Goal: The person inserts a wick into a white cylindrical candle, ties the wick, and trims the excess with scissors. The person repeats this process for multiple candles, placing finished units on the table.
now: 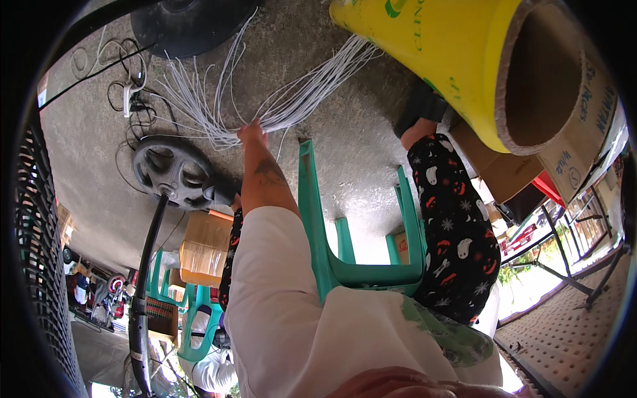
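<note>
My left hand point(252, 132) is closed around the middle of a bundle of thin white strands point(298, 106), like cord or wire, above the grey concrete floor. To the left the strands fan out into loose ends; the other side of the bundle runs up and right to the yellow-wrapped roll point(438, 53). That roll has a thick, hollow cardboard core. The left forearm reaches forward from a white sleeve. My right hand does not show. A green plastic stool point(371, 272) is between my legs, which are in dark printed trousers.
A black round base with a pole point(171, 166) stands left of my hand, near tangled cables point(136, 93) and a black disc point(192, 26). Cardboard boxes are at left point(201, 245) and right point(570, 159). Another person in white point(215, 371) is at lower left.
</note>
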Available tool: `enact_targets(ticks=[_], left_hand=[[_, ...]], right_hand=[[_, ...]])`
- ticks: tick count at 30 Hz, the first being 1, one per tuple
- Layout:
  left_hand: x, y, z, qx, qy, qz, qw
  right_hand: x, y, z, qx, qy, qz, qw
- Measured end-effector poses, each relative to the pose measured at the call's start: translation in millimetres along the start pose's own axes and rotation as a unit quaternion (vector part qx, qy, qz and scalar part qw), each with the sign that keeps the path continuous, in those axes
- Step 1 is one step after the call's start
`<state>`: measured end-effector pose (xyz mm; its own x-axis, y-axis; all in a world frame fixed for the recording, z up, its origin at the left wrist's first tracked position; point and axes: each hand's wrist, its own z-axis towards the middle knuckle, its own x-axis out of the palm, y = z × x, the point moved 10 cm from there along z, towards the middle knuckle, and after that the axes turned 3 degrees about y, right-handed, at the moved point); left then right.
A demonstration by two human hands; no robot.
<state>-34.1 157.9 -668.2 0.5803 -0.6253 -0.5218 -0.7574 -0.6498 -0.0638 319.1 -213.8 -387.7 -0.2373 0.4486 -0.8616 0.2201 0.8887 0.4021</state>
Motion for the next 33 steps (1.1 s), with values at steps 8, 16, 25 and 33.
enact_targets(ticks=[8, 16, 25, 33], left_hand=[[11, 18, 33, -0.034, -0.011, -0.104, 0.994], [-4, 14, 8, 0.043, 0.023, -0.401, 0.915], [20, 18, 2, -0.042, 0.113, -0.347, 0.930], [34, 20, 1, -0.059, 0.080, -0.305, 0.947]], right_hand=[[6, -2, 0, 0.000, 0.001, 0.001, 1.000], [5, -2, 4, 0.004, 0.001, 0.001, 1.000], [5, -6, 5, 0.011, 0.000, 0.002, 1.000], [9, -12, 10, 0.025, -0.011, 0.003, 1.000]])
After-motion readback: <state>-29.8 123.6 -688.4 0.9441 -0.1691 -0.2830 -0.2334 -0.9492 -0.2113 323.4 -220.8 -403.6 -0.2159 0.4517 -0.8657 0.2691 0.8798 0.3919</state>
